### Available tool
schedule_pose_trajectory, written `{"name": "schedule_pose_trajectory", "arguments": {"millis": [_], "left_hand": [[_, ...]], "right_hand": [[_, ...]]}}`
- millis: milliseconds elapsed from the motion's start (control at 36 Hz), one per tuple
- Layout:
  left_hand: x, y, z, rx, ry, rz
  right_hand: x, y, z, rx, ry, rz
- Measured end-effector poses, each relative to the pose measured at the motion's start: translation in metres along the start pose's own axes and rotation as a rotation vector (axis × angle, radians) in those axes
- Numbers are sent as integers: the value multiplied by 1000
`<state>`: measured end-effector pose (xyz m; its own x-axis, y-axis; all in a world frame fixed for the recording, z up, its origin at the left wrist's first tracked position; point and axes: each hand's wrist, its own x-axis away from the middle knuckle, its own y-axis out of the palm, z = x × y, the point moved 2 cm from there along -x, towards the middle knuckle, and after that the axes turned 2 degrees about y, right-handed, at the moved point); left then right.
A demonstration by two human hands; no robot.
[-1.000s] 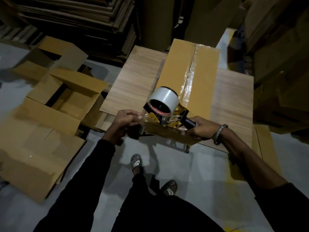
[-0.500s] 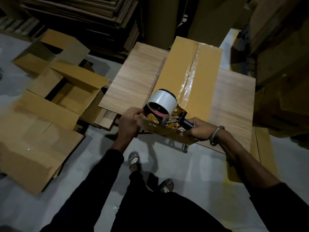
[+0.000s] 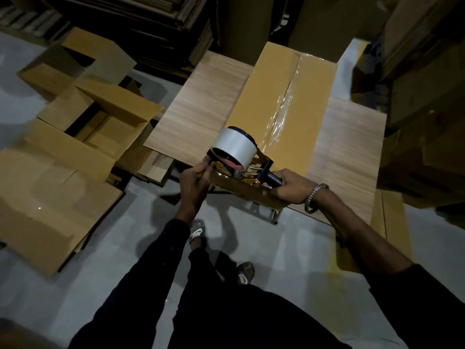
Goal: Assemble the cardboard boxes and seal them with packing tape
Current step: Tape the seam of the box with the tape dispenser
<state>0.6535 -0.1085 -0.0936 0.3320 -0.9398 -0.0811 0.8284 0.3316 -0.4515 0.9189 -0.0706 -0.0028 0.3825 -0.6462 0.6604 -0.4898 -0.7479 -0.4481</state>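
Two hands at near end of cardboard box (image 3: 281,102) on wooden table (image 3: 201,107). Right hand (image 3: 292,186) clenches tape dispenser (image 3: 241,157) handle; left hand (image 3: 195,181) pinches near tape end, we judge to anchor strip over edge.

A light wood-grain rectangular desk (image 3: 198,114) is standing on a pale grey concrete floor (image 3: 289,250). Dim light is falling from above, leaving the far side dark, where tall stacks of flattened brown cardboard sheets (image 3: 151,28) are rising behind the desk.
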Motion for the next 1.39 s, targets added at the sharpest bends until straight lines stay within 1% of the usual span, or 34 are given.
{"name": "schedule_pose_trajectory", "arguments": {"millis": [111,222,333,444,472,528,583,611,667,722,778,889,972,1056,1111,1250,1333,1389], "left_hand": [[3,3,0,68,-61,27],[5,5,11,197,-110,71],[5,7,12,268,-107,84],[6,10,8,275,-68,89],[7,11,6,254,-50,90],[9,13,2,90,41,124],[11,20,2,-170,207,161],[13,26,5,-294,313,140],[19,44,12,-437,504,4],[27,60,15,-477,567,-150],[33,66,11,-516,564,-195],[30,66,4,-597,601,-200],[31,65,3,-621,634,-182],[30,64,2,-646,605,-198],[30,64,2,-672,586,-204],[31,62,6,-665,555,-233],[32,65,10,-636,552,-211],[36,69,18,-593,502,-192]], "right_hand": [[6,0,4,46,-4,26],[20,-10,18,146,12,29],[43,-25,40,216,48,25],[64,-36,61,245,99,35],[67,-36,64,251,104,32],[68,-34,67,274,103,40],[67,-33,66,295,95,51],[66,-34,65,300,93,57],[65,-35,63,288,97,59],[65,-34,63,275,106,55],[64,-33,64,270,110,61],[68,-34,70,239,111,55],[71,-35,71,194,77,36],[75,-38,74,183,60,40],[81,-45,82,211,86,45],[112,-66,122,203,169,35],[124,-67,137,214,188,38],[124,-65,139,234,179,62]]}}
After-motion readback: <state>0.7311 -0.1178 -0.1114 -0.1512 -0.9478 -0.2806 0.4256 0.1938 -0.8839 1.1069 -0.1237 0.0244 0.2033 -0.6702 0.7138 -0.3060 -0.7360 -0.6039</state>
